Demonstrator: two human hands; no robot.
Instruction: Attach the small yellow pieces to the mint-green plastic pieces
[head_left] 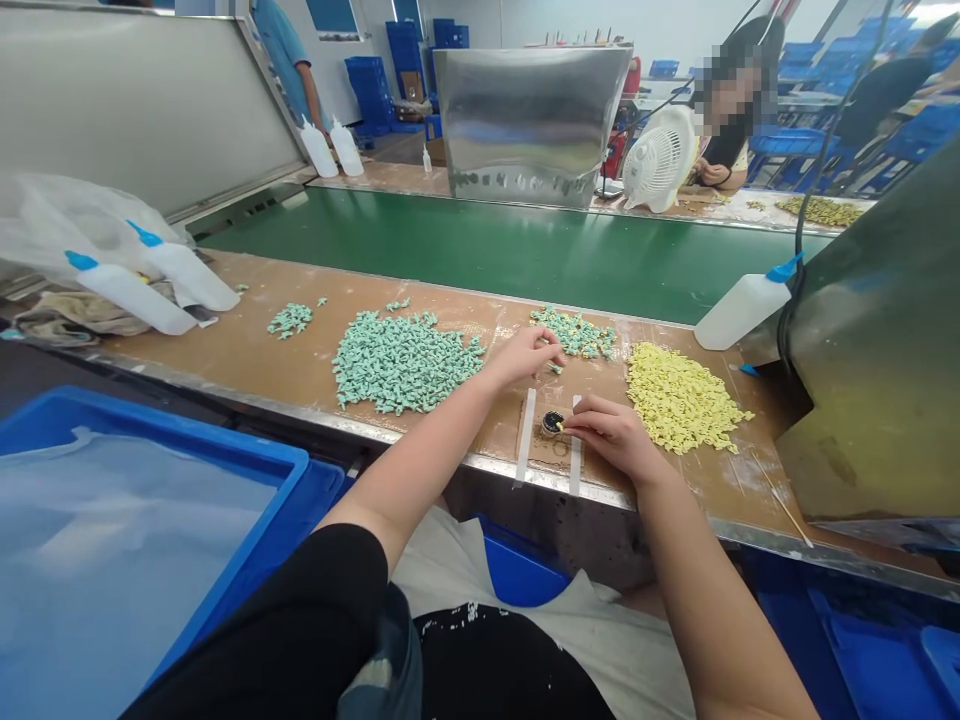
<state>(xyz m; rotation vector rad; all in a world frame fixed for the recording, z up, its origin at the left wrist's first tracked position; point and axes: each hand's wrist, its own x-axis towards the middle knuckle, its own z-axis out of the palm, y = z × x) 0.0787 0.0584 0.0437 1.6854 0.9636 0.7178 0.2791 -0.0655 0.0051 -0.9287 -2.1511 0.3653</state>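
Note:
My left hand (529, 354) reaches forward over the brown bench, fingers pinched on a small teal piece beside a small teal heap (574, 333). My right hand (611, 432) rests near the front edge, fingers closed on a thin stick whose tip touches a small dark round cap (553, 422). The cap sits between two white tape strips (525, 436). A large heap of teal pieces (403, 360) lies left of my left hand. Just right of my right hand is a yellow heap (679, 398).
White squeeze bottles with blue caps lie at left (131, 293) and right (742, 308). A green conveyor belt (510, 255) runs behind the bench. A blue crate (142, 520) stands at lower left. A metal housing (877, 380) crowds the right. Across the belt a person sits by a white fan (660, 160).

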